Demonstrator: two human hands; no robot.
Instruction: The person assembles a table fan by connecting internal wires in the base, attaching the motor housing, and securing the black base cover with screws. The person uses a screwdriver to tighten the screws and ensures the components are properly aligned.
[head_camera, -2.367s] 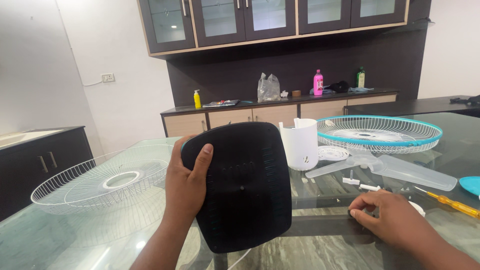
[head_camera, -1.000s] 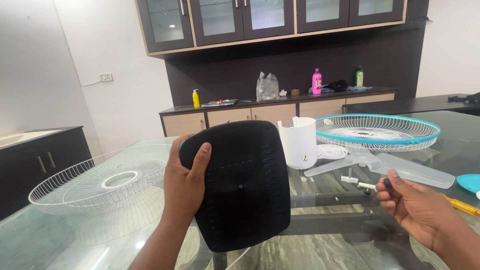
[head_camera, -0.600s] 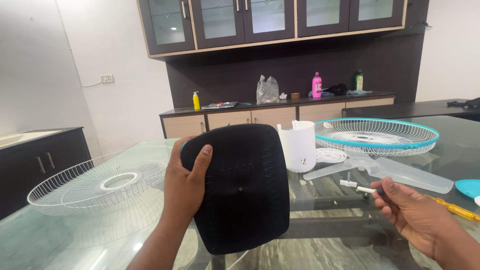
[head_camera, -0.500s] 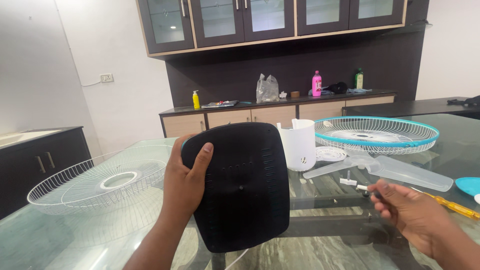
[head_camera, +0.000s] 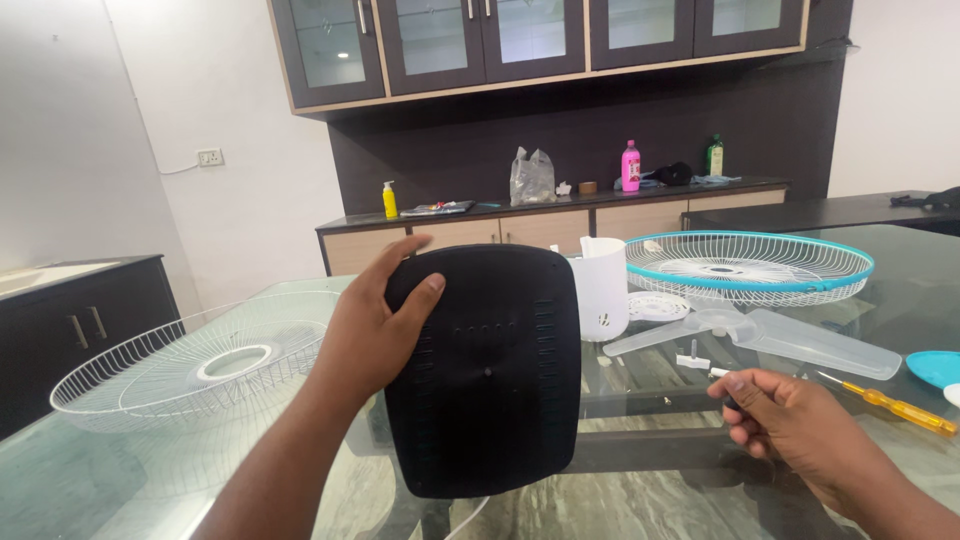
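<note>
Black base plate (head_camera: 490, 370) stands upright over the glass worktop (head_camera: 120, 470), left hand (head_camera: 375, 320) grasping its upper left edge (white wire guard (head_camera: 190, 365) further left). Right hand (head_camera: 790, 425) pinches a small dark part, near the yellow screwdriver (head_camera: 895, 405).

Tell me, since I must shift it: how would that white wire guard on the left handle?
The white wire guard is open thin wire, so probably light for its size. Its dished shape on the smooth glass table suggests it would slide or rock. The wires may flex if squeezed.
</note>
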